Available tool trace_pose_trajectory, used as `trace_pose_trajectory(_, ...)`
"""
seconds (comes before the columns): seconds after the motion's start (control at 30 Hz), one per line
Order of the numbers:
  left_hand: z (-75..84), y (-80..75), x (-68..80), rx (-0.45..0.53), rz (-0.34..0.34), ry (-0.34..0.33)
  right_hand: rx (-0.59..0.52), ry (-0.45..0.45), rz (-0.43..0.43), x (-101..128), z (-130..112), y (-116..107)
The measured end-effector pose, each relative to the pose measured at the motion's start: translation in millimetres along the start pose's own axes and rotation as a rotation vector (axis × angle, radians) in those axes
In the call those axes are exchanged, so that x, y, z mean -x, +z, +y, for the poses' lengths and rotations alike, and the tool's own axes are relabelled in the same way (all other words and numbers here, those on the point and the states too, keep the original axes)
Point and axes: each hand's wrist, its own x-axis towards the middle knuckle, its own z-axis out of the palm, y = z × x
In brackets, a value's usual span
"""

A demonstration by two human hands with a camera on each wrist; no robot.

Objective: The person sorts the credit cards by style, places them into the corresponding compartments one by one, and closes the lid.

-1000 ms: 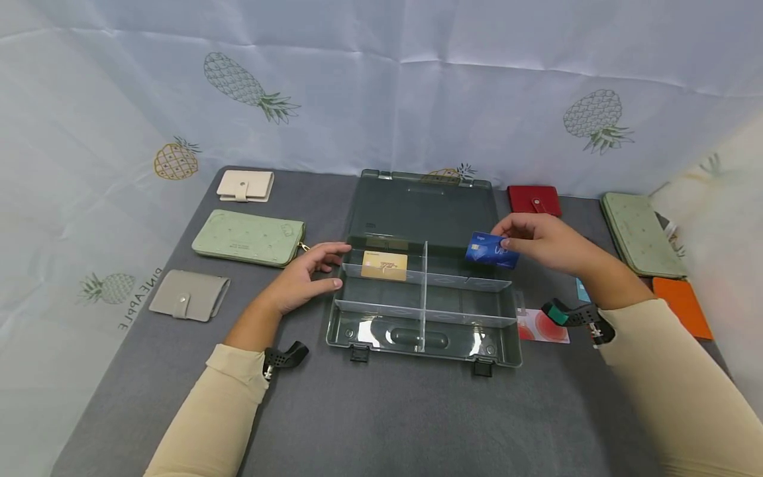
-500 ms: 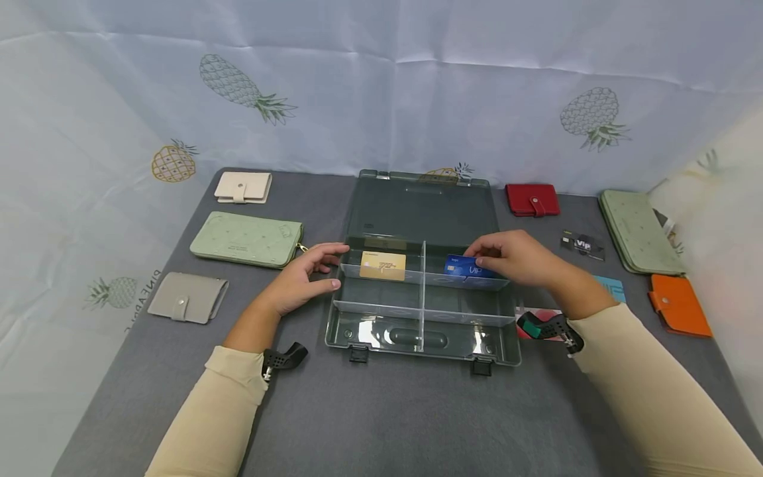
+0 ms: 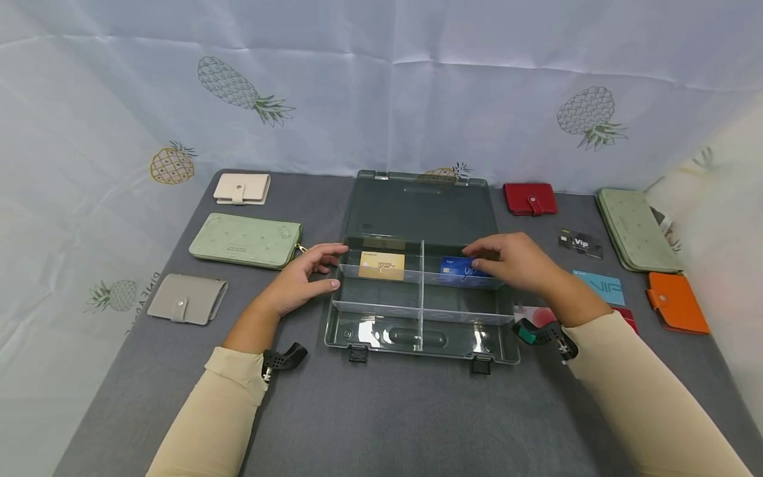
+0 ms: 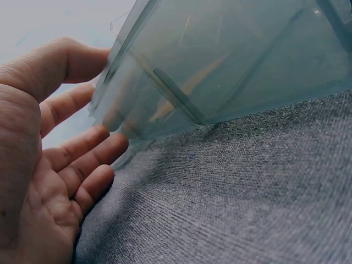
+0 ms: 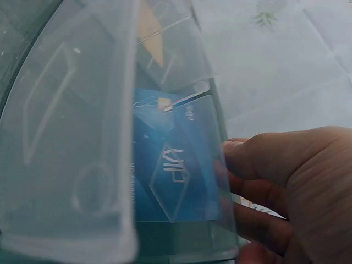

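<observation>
At the centre of the head view, the right hand [image 3: 517, 262] reaches into the open clear box [image 3: 420, 338], its grip pinching the blue card [image 3: 457, 267], which sits in the box's back right compartment of 4. The right wrist view shows that card [image 5: 176, 173] behind a clear divider, fingers [image 5: 258, 192] curled at its edge. The left hand [image 3: 301, 278] rests against the box's left wall, grip apart, fingers relaxed and holding nothing. A gold card [image 3: 381, 265] lies in the back left compartment. On the grey surface [image 3: 381, 411], a green wallet [image 3: 246, 240] lies left of centre.
</observation>
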Motion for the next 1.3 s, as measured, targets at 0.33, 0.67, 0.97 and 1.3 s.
trace_pose_trajectory(0.33,2.0,0.3,-1.2,-0.003,-0.005,-0.004,-0.083,0.004,0.151,28,7,-3)
trace_pose_trajectory(0.67,2.0,0.0,-1.0,-0.004,-0.006,-0.015,-0.186,0.112,0.185,76,32,-9)
trace_pose_trajectory(0.97,2.4,-1.2,0.1,-0.007,0.004,-0.007,-0.136,0.244,0.138,95,91,-36)
trace_pose_trajectory(1.3,-1.3,1.3,0.3,0.005,0.004,0.0,-0.114,0.414,0.078,83,147,-70)
